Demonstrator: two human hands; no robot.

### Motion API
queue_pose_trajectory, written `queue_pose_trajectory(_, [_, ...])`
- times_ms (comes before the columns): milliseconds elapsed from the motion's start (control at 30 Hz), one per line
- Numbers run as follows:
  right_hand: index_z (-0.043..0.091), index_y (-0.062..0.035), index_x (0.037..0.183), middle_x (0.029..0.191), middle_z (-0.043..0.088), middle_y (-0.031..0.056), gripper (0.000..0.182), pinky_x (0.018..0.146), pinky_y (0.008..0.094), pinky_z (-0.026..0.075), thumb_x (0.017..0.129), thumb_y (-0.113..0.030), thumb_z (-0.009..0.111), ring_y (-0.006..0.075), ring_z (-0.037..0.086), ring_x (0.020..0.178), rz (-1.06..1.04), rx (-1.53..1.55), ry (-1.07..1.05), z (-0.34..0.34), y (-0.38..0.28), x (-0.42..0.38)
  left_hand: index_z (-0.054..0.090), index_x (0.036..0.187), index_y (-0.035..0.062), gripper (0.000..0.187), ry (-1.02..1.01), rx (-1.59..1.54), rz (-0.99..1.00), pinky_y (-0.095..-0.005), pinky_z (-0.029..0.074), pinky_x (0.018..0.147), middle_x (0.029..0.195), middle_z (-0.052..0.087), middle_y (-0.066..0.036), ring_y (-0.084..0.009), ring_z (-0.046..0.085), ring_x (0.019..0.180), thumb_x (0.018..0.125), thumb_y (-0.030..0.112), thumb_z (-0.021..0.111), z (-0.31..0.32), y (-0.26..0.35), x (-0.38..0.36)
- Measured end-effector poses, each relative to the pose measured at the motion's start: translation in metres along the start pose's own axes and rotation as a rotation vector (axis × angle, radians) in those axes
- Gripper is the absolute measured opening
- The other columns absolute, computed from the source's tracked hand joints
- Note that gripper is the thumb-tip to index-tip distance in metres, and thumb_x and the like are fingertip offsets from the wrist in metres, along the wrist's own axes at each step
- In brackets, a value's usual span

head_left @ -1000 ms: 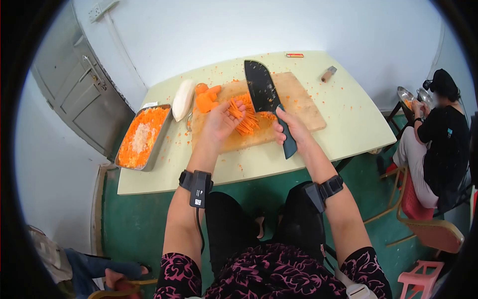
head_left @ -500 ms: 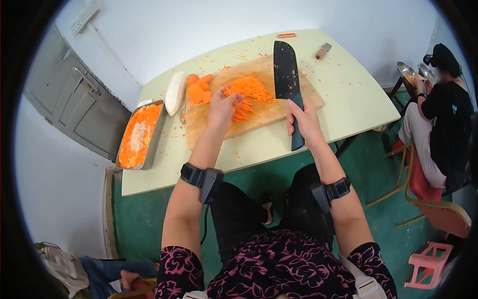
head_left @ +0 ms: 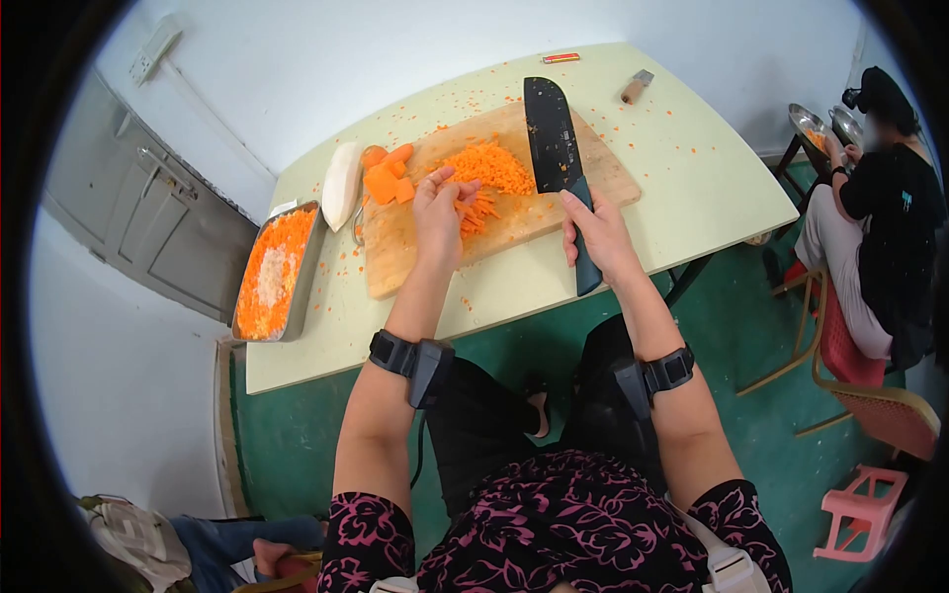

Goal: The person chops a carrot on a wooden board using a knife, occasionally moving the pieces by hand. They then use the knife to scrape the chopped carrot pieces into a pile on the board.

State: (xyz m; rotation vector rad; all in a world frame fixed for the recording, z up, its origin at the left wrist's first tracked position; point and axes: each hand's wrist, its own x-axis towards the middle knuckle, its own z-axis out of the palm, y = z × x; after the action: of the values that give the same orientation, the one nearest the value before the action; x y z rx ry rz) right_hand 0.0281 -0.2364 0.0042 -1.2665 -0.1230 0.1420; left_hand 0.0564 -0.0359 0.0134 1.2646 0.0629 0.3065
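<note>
Chopped carrot [head_left: 491,166] lies heaped on one wooden board [head_left: 395,262]; thin strips [head_left: 478,211] on the near side are partly hidden by the left hand [head_left: 437,219], while the knife [head_left: 554,138] covers part of the board. Around these: one peeled white root [head_left: 342,185], one metal tray [head_left: 308,259] of orange and pale bits, and, farther out on the table [head_left: 722,193], one red lighter-like object [head_left: 560,58] and one small wooden-handled tool [head_left: 633,91]. The heap is bright orange and finely diced; beside it sit at least four larger carrot chunks [head_left: 382,184]. Of the two hands, the left has half-curled fingers held apart, though whether they hold a bit cannot be told; the right hand [head_left: 599,237] is clamped around the single knife's handle, blade pointing away. At far right, one seated person [head_left: 895,227] in black works at two metal bowls [head_left: 806,121]
</note>
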Motion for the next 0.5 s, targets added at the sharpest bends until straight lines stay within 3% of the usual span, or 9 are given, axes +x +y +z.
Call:
queue_pose_trajectory(167, [0.046, -0.0068, 0.091, 0.06, 0.047, 0.0004, 0.023, 0.037, 0.0249, 0.04, 0.091, -0.029, 0.054, 0.0094, 0.046, 0.04, -0.009, -0.039, -0.051, -0.002, 0.003, 0.001, 0.045, 0.11, -0.0028, 0.024, 0.032, 0.091, 0.124, -0.0274, 0.047, 0.084, 0.097, 0.056, -0.01, -0.0183, 0.058, 0.093, 0.086, -0.004, 0.041, 0.0, -0.004, 0.003])
queue_pose_trajectory(300, [0.046, -0.0037, 0.088, 0.058, 0.048, 0.0026, 0.021, 0.036, 0.0266, 0.039, 0.091, -0.023, 0.053, 0.0116, 0.047, 0.039, -0.015, -0.028, -0.039, -0.001, 0.002, 0.001, 0.051, 0.105, -0.0021, 0.022, 0.045, 0.189, 0.164, -0.0275, 0.046, 0.085, 0.1, 0.057, -0.009, -0.0156, 0.056, 0.095, 0.088, -0.005, 0.038, -0.004, -0.007, 0.008])
queue_pose_trajectory(400, [0.045, -0.0034, 0.088, 0.057, 0.048, 0.0027, 0.021, 0.036, 0.0267, 0.039, 0.091, -0.023, 0.053, 0.0115, 0.047, 0.04, -0.016, -0.023, -0.048, -0.002, 0.003, 0.002, 0.055, 0.104, -0.0005, 0.022, -0.041, 0.29, 0.167, -0.0273, 0.044, 0.087, 0.101, 0.058, -0.007, -0.0134, 0.054, 0.096, 0.089, -0.003, 0.039, -0.011, -0.011, 0.011])
queue_pose_trajectory(500, [0.045, -0.0033, 0.088, 0.057, 0.048, 0.0027, 0.021, 0.036, 0.0268, 0.039, 0.091, -0.023, 0.053, 0.0114, 0.047, 0.04, -0.021, -0.012, -0.058, -0.002, 0.003, 0.001, 0.057, 0.105, 0.0003, 0.023, 0.022, 0.434, 0.215, -0.0269, 0.043, 0.089, 0.104, 0.058, -0.005, -0.012, 0.053, 0.097, 0.09, -0.001, 0.039, -0.011, -0.01, 0.008])
